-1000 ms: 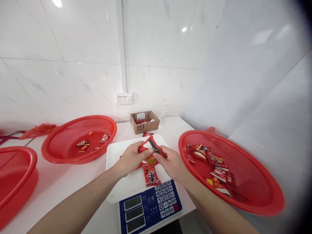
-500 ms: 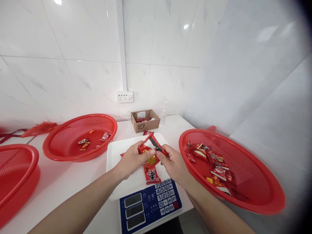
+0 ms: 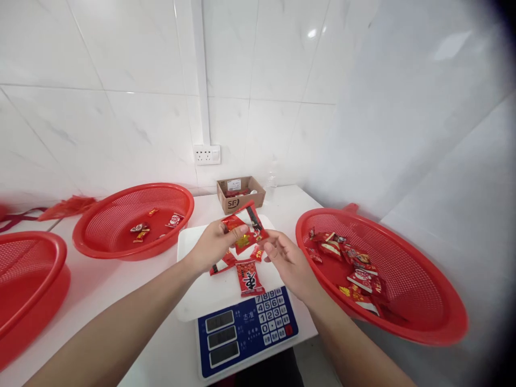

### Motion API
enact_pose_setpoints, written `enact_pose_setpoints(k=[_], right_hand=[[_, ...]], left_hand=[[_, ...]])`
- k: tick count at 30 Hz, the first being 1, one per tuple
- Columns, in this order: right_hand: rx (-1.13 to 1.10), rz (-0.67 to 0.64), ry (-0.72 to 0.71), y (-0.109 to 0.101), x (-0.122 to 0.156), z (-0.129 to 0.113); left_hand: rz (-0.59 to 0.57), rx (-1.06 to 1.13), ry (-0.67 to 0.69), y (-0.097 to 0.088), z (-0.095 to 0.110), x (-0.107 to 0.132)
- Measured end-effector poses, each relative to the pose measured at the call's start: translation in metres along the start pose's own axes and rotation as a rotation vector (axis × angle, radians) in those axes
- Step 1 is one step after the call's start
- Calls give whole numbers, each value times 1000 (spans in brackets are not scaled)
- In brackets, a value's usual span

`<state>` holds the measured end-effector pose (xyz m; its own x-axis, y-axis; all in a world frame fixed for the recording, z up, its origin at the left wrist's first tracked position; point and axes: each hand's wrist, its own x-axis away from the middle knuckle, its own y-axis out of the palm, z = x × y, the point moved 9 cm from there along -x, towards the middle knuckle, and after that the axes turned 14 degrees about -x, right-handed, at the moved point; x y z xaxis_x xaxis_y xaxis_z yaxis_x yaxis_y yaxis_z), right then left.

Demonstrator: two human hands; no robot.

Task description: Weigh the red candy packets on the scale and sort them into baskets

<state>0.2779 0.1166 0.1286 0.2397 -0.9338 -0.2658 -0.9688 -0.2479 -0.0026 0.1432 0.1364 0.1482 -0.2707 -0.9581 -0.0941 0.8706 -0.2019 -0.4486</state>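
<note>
Above the white pan of the weighing scale [image 3: 189, 290], my left hand [image 3: 213, 244] is closed on red snack packets [image 3: 244, 236], its thumb on top. At the right end of these packets is my right hand [image 3: 288, 260], with its bent fingers at the wrapper's edge; part of its grip is hidden. Lying flat on the pan below is a red packet with large black characters [image 3: 249, 278]. A red and black packet [image 3: 221, 263] and a small red packet [image 3: 257, 252] lie behind it, partly covered by the hands.
To the right stands a red basket [image 3: 427, 269] with several snack packets. Another red basket [image 3: 116, 215] at left holds a few, and a third red basket [image 3: 36, 269] is cut off by the frame. A small cardboard box [image 3: 245, 201] and a clear bottle [image 3: 272, 174] are near the wall.
The held packets have risen slightly and turned, and my right hand's fingers have loosened and moved a little right. More packets on the pan are now uncovered.
</note>
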Motion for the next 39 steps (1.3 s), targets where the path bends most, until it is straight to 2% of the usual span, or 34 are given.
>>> enact_pose_setpoints(k=[5,7,9,12,14,16,20,22,24,29,33,34,36,39], right_hand=[[164,68,28,-19,10,14],[212,69,18,-23,13,14],[281,42,-13,-23,15,11],[422,-59,-69,-16,17,9],[516,-123,-106,-11,17,12],[613,-176,-144,-4,16,19],[802,-273,-187,10,6,34],[848,-316,-175,17,0,39],[842,-333,-133,20,-5,42],[757,-270,-43,13,-12,44],[676,-185,-15,3,-11,46],[576,-141,7,-1,-10,45],[216,-62,74,-10,-7,41],[-383,-25,189,-14,2,29]], left_hand=[[-80,-407,-74,-5,-27,-17],[-70,-513,-93,-8,-40,-23],[-9,-632,-91,-14,-47,-27],[103,-762,-35,-20,-44,-28],[104,-806,42,-13,-38,-25],[0,-867,113,4,-34,-19],[-325,-952,146,41,-43,-4],[-358,-940,168,44,-43,-2],[-332,-937,190,40,-42,-5],[-236,-985,224,28,-46,-20],[-72,-1003,270,20,-36,-22],[-26,-995,287,18,-29,-20],[41,-970,342,20,-12,-12],[51,-906,524,35,20,10]])
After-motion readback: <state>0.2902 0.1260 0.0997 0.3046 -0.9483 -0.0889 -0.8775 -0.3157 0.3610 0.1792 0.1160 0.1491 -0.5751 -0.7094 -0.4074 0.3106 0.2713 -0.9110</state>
